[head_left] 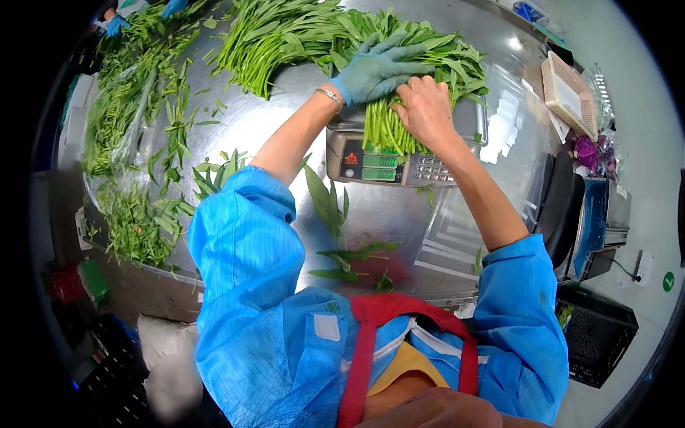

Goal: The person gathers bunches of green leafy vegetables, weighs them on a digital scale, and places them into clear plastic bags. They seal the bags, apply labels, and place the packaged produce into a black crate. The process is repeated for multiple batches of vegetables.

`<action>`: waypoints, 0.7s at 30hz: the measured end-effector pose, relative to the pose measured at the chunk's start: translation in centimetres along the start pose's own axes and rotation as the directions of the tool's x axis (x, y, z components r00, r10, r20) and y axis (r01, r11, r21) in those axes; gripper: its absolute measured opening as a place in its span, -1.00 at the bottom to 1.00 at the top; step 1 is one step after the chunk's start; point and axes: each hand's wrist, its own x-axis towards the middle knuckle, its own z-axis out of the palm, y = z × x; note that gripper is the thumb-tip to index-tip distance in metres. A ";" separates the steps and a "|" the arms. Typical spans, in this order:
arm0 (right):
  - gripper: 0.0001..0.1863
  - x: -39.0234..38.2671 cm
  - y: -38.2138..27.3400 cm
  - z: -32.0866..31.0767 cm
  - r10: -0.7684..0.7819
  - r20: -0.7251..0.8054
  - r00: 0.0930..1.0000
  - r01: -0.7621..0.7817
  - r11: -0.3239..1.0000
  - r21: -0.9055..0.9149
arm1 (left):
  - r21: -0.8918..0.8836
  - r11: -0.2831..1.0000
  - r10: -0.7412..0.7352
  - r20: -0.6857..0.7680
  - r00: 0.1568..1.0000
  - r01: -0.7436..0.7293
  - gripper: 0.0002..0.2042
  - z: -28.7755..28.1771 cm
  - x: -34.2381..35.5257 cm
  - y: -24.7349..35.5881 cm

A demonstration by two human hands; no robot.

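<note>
A bunch of long-stemmed leafy greens point(385, 127), which look like water spinach, lies on the tray of a digital weighing scale point(421, 171). Its cut stems point toward me and its leaves spread away. My left hand point(371, 73), in a blue-green glove, rests across the leaves with fingers spread and stretched out. Close beside it, my bare right hand point(426, 107) has its fingers curled over the right side of the stems; the fingertips are partly hidden. Farther left, a large pile of the same greens point(275, 43) lies with stems toward me.
Loose greens and clear plastic point(128, 135) cover the left side of the metal table point(292, 235). Stray leaves point(328, 207) lie before the scale. A beige basket point(569, 93) stands at the right; a black crate point(596, 335) is below. Another person's gloved hand point(116, 26) shows far left.
</note>
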 end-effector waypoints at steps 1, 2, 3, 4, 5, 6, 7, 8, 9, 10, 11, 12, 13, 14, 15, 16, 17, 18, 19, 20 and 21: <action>-0.75 0.0 0.0 0.2 -0.023 -0.022 0.999 0.023 1.000 -0.014 | 0.009 0.999 0.032 0.032 0.999 -0.032 -0.63 0.8 0.0 -0.7; -0.78 0.1 -0.2 0.5 -0.041 -0.050 0.998 0.041 0.999 -0.011 | -0.096 0.995 -0.024 0.065 0.998 0.030 -0.63 1.8 -0.2 -1.4; -0.82 -0.1 -0.3 0.7 -0.048 -0.078 0.996 0.047 0.999 -0.010 | -0.120 0.992 -0.028 0.087 0.996 0.038 -0.62 2.0 -0.1 -1.3; -0.85 -0.2 -0.3 0.9 -0.054 -0.106 0.993 0.054 0.999 -0.009 | -0.142 0.989 -0.032 0.110 0.993 0.047 -0.62 2.1 -0.1 -1.3; -0.87 -0.2 0.0 1.2 -0.087 -0.110 0.990 0.084 0.996 -0.027 | -0.164 0.985 -0.034 0.133 0.991 0.056 -0.62 2.2 -0.1 -1.3; -0.89 0.0 0.1 1.7 -0.119 -0.114 0.986 0.115 0.993 -0.041 | -0.160 0.986 -0.030 0.133 0.991 0.051 -0.62 2.5 -0.2 -1.6; -0.90 0.2 0.2 1.9 -0.151 -0.119 0.981 0.145 0.988 -0.055 | -0.161 0.986 -0.023 0.128 0.992 0.044 -0.63 2.9 -0.4 -1.8; -0.92 0.4 0.5 1.9 -0.189 -0.164 0.968 0.189 0.982 -0.012 | -0.162 0.986 -0.016 0.122 0.992 0.036 -0.63 3.3 -0.4 -1.9; -0.93 0.2 0.4 1.5 -0.205 -0.098 0.974 0.209 0.977 0.037 | -0.160 0.987 -0.015 0.115 0.993 0.033 -0.64 3.2 -0.6 -2.0; -0.93 -0.3 0.5 0.9 -0.221 -0.030 0.975 0.222 0.971 0.085 | -0.138 0.990 -0.019 0.125 0.992 0.036 -0.64 2.9 -0.5 -1.7; -0.94 -1.1 0.5 0.3 -0.238 0.038 0.971 0.231 0.964 0.133 | -0.117 0.992 -0.023 0.134 0.991 0.039 -0.64 2.7 -0.5 -1.2; -0.95 -2.4 0.1 -0.4 -0.305 0.169 0.937 0.276 0.946 0.172 | -0.094 0.994 -0.033 0.141 0.989 0.047 -0.64 2.4 -0.6 -0.9; -0.95 -4.5 -1.0 -1.1 -0.400 0.208 0.893 0.337 0.899 0.281 | -0.079 0.996 -0.034 0.137 0.990 0.045 -0.64 2.2 -0.6 -1.0; -0.94 -7.4 -2.2 -1.6 -0.490 0.238 0.839 0.380 0.840 0.387 | -0.069 0.997 -0.032 0.133 0.991 0.041 -0.64 2.2 -0.6 -1.0; -0.93 -11.3 -3.4 -1.5 -0.562 0.236 0.793 0.333 0.724 0.604 | -0.060 0.998 -0.029 0.131 0.991 0.037 -0.64 2.3 -0.5 -0.7; -0.92 -12.1 -6.2 -4.0 -0.672 0.617 0.410 0.245 0.732 0.636 | -0.047 0.998 -0.046 0.112 0.993 0.051 -0.65 2.1 -1.0 -0.7; -0.92 -15.2 -7.4 -4.4 -0.696 0.574 0.431 0.165 0.686 0.708 | -0.042 0.998 -0.041 0.084 0.996 0.045 -0.65 1.8 -0.7 -0.3; -0.91 -17.7 -7.9 -4.1 -0.717 0.528 0.456 0.089 0.627 0.774 | -0.034 0.999 -0.038 0.058 0.998 0.040 -0.66 1.2 -0.4 0.1; -0.91 -18.5 -7.6 -3.6 -0.644 0.533 0.549 0.047 0.660 0.750 | -0.012 0.998 -0.057 -0.048 0.997 0.057 -0.67 0.0 -0.4 0.9; -0.90 -19.0 -7.2 -3.1 -0.563 0.533 0.632 0.002 0.688 0.726 | 0.011 0.997 -0.076 -0.155 0.985 0.078 -0.67 -1.4 -0.6 1.5; -0.90 -19.2 -6.9 -2.9 -0.478 0.526 0.703 -0.046 0.708 0.705 | 0.033 0.994 -0.095 -0.257 0.962 0.107 -0.67 -3.2 -1.1 2.3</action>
